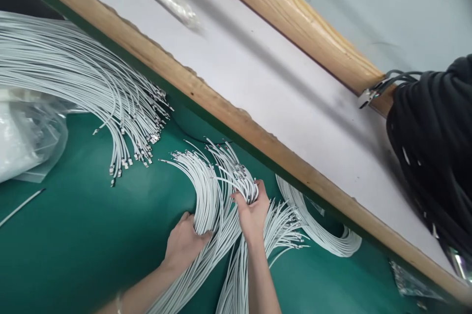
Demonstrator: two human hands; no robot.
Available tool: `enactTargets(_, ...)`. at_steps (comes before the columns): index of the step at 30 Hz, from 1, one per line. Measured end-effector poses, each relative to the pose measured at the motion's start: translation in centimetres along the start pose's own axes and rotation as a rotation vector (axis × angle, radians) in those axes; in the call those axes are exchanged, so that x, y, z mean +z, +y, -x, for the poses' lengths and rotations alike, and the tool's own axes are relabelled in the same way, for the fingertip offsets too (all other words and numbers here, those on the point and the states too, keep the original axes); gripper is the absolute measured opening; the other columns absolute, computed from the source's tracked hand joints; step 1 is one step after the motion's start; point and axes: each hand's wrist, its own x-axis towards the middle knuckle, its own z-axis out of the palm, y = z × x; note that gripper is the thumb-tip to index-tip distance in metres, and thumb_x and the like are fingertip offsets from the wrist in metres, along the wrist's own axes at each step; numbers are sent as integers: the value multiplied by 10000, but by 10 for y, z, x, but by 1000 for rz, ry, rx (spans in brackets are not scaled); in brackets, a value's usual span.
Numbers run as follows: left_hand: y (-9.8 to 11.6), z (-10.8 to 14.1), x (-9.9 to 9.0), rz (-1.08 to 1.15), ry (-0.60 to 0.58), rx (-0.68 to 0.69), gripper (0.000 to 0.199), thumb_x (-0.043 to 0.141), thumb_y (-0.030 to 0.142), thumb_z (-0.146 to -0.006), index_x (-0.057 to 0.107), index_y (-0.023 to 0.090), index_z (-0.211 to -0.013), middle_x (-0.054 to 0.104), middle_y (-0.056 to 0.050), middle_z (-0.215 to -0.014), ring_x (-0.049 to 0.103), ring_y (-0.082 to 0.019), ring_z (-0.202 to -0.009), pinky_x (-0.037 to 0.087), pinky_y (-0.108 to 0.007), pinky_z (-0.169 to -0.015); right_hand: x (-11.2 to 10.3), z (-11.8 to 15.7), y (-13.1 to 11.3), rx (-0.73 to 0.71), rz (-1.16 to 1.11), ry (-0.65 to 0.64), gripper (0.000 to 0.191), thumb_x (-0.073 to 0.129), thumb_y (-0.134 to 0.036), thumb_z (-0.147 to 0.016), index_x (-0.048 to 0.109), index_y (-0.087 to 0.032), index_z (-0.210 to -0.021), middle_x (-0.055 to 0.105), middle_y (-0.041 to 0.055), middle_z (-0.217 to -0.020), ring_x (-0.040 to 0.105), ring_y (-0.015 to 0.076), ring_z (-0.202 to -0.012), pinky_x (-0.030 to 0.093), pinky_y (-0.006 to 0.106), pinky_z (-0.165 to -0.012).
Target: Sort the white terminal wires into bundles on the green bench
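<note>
My left hand (185,242) and right hand (254,211) each grip white cables (207,201), right of the large bundle (73,63) on the table (147,215); probably light and springy, best held just behind the tips.

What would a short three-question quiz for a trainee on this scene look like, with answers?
1. What do the left grip and right grip hold?
2. True or false: the black cables lie at the picture's left edge.
3. What colour is the table under the hands? a) red b) green c) yellow

Key:
1. A bunch of thin white cables each.
2. False; they are at the right.
3. b
</note>
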Motion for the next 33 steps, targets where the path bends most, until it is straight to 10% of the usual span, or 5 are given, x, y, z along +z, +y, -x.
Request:
enactTargets(16,-1,-1,1,-37,-11,16,194,724,327,-965,703,161,-1062,732,-59,-1108,718,-223,-939,618,-419,-820,-1,-1,-7,15,49,2,250,702,-391,-990,676,-147,-940,657,-38,-776,637,120,-626,567,278,-614)
enactTargets(24,-1,1,1,-11,-13,26,229,711,340,-974,698,165,-1120,729,-71,-1153,719,-235,-977,618,-436,-844,9,-14,43,130,170,8,317,691,-346,-1001,655,-180,-1268,690,91,-1265,704,243,-1062,608,456,-906)
enactTargets(33,2,0,-2,-34,-14,53,294,698,356,-983,679,181,-1218,713,-88,-1238,716,-257,-1036,616,-467,-879,30,100,79,377,191,100,411,608,-385,-1048,574,-215,-1421,630,125,-1405,652,296,-1229,574,529,-1007)
